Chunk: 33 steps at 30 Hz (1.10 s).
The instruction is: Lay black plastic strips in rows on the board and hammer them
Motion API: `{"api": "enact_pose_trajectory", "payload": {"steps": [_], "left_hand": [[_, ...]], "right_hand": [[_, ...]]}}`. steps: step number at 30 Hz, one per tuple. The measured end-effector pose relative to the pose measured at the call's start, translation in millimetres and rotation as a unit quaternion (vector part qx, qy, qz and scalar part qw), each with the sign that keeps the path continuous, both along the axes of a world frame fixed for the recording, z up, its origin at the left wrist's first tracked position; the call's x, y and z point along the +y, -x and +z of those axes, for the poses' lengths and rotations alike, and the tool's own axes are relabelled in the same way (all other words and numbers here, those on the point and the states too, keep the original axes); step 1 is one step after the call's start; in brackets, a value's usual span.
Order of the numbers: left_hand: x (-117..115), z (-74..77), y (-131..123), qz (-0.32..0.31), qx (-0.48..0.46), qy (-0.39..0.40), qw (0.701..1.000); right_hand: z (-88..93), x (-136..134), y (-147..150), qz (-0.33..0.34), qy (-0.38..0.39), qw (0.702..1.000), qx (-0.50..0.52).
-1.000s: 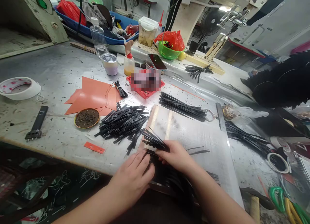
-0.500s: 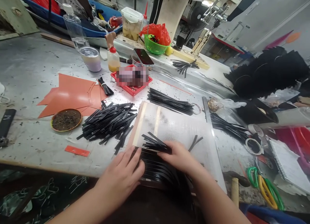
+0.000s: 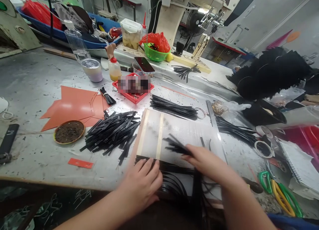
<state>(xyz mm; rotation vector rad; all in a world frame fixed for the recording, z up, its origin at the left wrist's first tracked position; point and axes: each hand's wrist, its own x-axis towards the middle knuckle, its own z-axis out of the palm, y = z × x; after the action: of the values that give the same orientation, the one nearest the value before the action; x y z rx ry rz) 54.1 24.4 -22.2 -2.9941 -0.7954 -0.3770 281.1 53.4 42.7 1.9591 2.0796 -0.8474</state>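
Note:
My left hand lies with its fingers stretched over black strips along the near edge of a pale board. More strips curve down over that edge, partly hidden by the hands. My right hand is closed around a small bunch of black strips, held over the board's middle with its ends pointing left. Left of the board is a loose pile of short black strips. Behind it lies a long bundle of black strips.
Orange sheets, a round dish of dark bits and a red tray are on the left. A metal ruler lies at the board's far right. Scissors and a notebook are at right.
My right hand has moved right with the bunch of strips. My left hand has slid slightly right along the near edge. The whole view has shifted a little.

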Motion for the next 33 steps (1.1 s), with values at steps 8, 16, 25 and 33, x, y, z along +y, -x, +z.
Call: {"api": "enact_pose_trajectory", "payload": {"steps": [8,16,25,33], "left_hand": [[-4,-3.6,2,0.009,-0.009,0.011,1.000],[-5,-10.4,12,0.010,-0.048,0.010,0.999],[-10,-4.5,26,0.091,-0.077,0.006,0.993],[-12,-3.1,31,0.123,-0.072,0.004,0.990]], "right_hand": [[13.6,34,5,-0.031,-0.003,0.985,0.172],[-33.8,33,64,-0.110,0.179,0.883,0.419],[-33.6,29,67,-0.176,0.183,0.879,0.403],[-32.9,27,75,-0.165,0.191,0.897,0.363]]}}
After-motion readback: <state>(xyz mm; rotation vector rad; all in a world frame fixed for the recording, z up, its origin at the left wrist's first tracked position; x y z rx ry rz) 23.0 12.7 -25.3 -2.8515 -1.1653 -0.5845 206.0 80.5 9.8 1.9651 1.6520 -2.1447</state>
